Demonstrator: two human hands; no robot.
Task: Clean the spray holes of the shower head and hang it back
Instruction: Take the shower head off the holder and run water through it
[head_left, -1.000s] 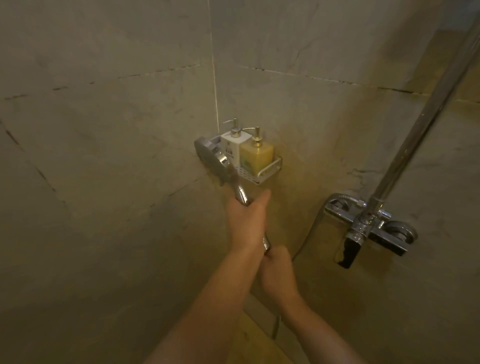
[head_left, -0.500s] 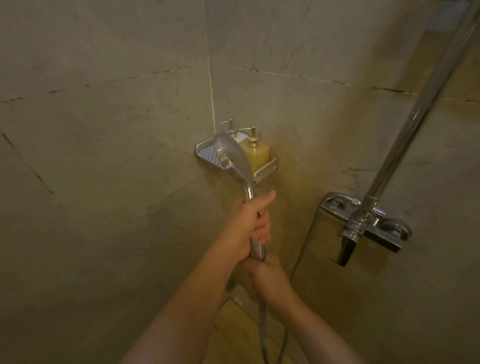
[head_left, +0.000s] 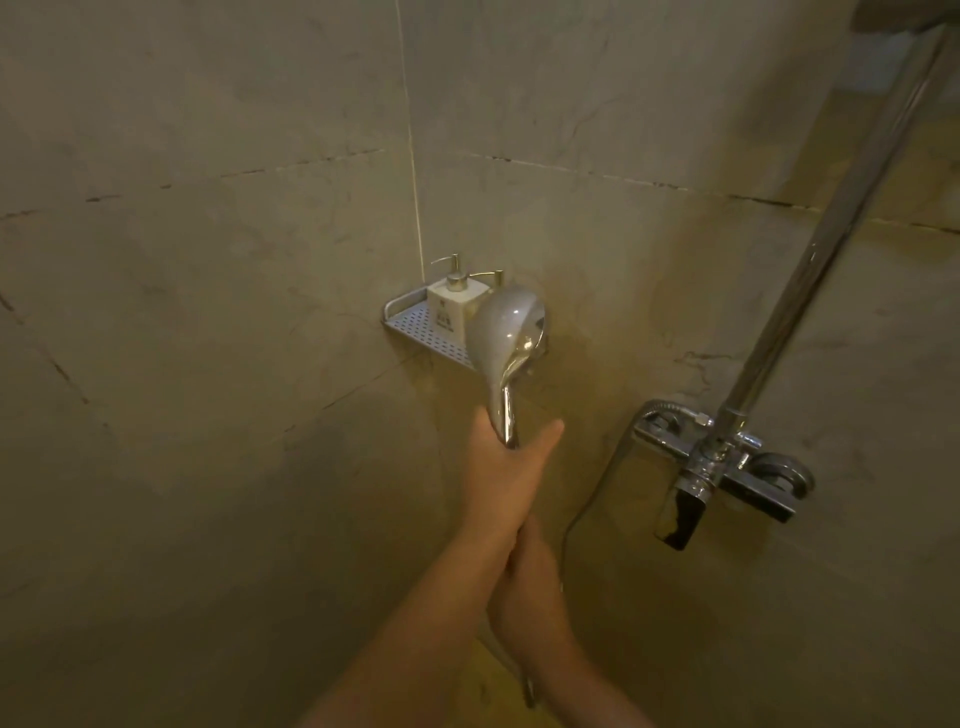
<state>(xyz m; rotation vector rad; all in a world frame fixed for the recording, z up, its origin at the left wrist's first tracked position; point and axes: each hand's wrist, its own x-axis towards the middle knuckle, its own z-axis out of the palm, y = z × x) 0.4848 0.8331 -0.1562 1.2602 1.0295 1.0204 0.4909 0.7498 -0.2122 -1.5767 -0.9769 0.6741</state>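
Head view: left hand (head_left: 506, 470) has its fingers wrapped round the chrome handle of the shower head (head_left: 506, 332), thumb sticking out toward 3 o'clock. Right hand (head_left: 524, 577) sits just below, at 6 o'clock of the left, clenched on the low end of the handle or the hose; which one can't be told. Two-hand hold probably steadies it for turning. The smooth, glossy, rounded back of the shower head faces the camera; the spray holes point away at the wall, so they are hidden. The head is upright at frame centre, in front of the perforated metal corner shelf (head_left: 415, 325) holding a square white pump bottle (head_left: 454, 306). Chrome tap (head_left: 727, 473) and riser pipe (head_left: 841, 208) are at 3 o'clock, well apart. Not yet hung back.
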